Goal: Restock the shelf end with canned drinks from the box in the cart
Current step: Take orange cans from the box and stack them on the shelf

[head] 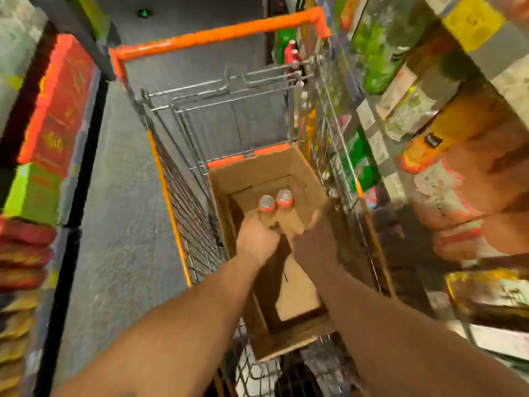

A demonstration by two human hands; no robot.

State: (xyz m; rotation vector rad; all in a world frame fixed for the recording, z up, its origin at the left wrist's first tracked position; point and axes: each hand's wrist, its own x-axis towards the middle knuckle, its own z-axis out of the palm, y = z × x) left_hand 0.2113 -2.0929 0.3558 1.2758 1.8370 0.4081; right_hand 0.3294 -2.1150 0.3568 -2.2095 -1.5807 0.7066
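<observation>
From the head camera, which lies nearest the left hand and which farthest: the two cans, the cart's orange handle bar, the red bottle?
1. Two orange-rimmed silver-topped cans, just beyond the left hand, inside the box.
2. Red bottle, far end, right.
3. Orange handle bar, far end; too close to the bottle to rank.

Head cam, 1 view: steep downward look, close above cart (183, 116).

floor (120, 196): grey speckled | stocked shelves (429, 116): both sides | light: dim
</observation>
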